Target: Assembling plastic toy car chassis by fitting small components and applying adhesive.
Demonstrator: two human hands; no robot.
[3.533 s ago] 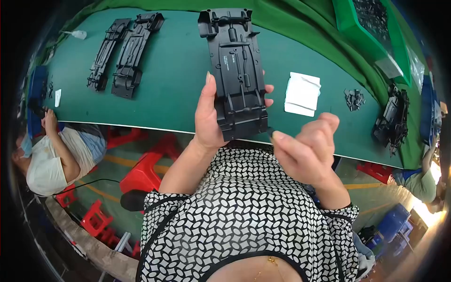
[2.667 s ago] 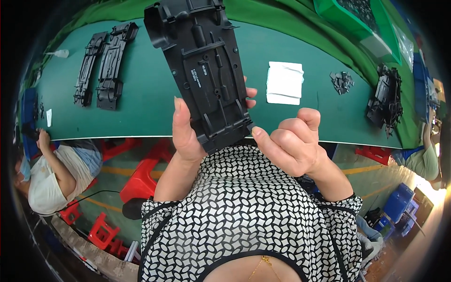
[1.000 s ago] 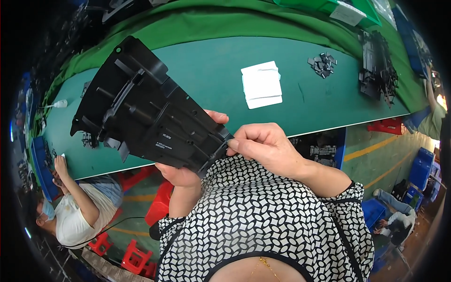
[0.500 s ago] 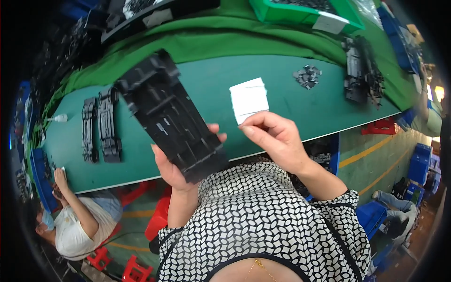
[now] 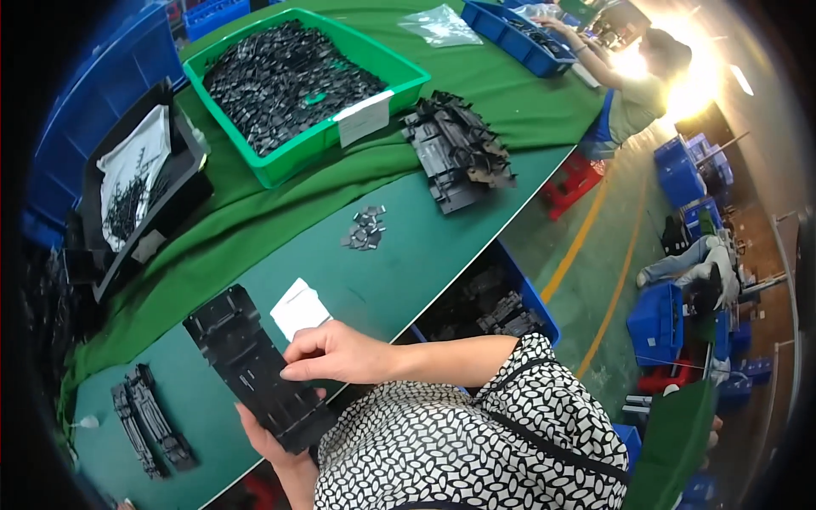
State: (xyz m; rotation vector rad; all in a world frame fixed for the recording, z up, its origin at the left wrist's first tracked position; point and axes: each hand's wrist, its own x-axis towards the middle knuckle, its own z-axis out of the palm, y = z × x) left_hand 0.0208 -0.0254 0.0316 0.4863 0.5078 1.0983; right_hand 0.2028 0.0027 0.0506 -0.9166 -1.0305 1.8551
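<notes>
My left hand grips a long black moulded plastic part near its lower end, with the thumb along its left edge. My right hand is at the right edge of that part, thumb and forefinger pressed together; anything between them is too small to make out. Just beyond the right fingers lies a white square pad on the green table. A small heap of dark metallic-looking pieces sits farther off. At the left, two long black parts rest side by side.
Beyond the heap stands a pile of black plastic parts. A green bin full of small black pieces and a black tray line the far side. Below the table edge is a blue crate. Another person works at far right.
The view has swung to the right, bringing the green bin and crate into sight. My right hand has come from the white pad to the black part, which my left hand still holds.
</notes>
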